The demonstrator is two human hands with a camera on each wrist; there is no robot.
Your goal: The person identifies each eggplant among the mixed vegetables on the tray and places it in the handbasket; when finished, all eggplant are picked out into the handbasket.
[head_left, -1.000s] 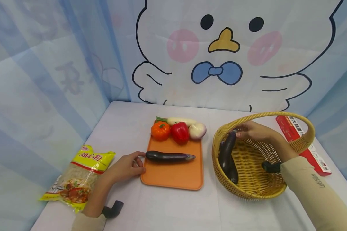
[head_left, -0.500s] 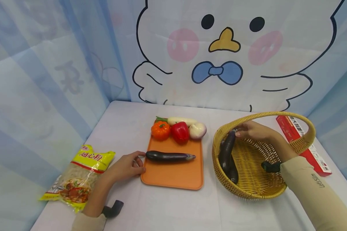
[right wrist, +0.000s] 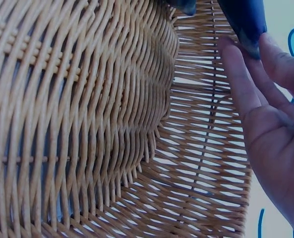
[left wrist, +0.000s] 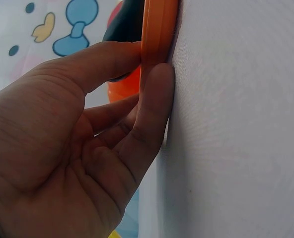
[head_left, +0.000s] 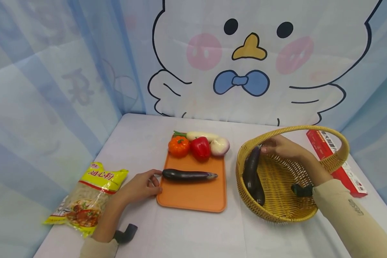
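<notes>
In the head view my left hand [head_left: 141,186] holds the left edge of an orange tray [head_left: 193,199]. The left wrist view shows the thumb and a finger pinching the rim of that tray [left wrist: 159,29]. Across the tray lies a dark purple eggplant [head_left: 187,175]. At right, my right hand [head_left: 283,146] reaches into a wicker basket [head_left: 278,193] and pinches the tip of another eggplant [head_left: 252,168]. That eggplant leans along the basket's left wall, with a further eggplant [head_left: 259,193] partly hidden under it. In the right wrist view, fingers and thumb of the hand [right wrist: 271,109] meet at the eggplant's end [right wrist: 249,29].
At the tray's far end sit an orange pumpkin [head_left: 178,146], a red bell pepper [head_left: 200,148], a purple-white turnip [head_left: 220,147] and a white radish [head_left: 201,136]. A yellow noodle bag [head_left: 90,200] lies left. A red box [head_left: 351,182] lies behind the basket. The basket's handle [head_left: 309,128] arches over my right arm.
</notes>
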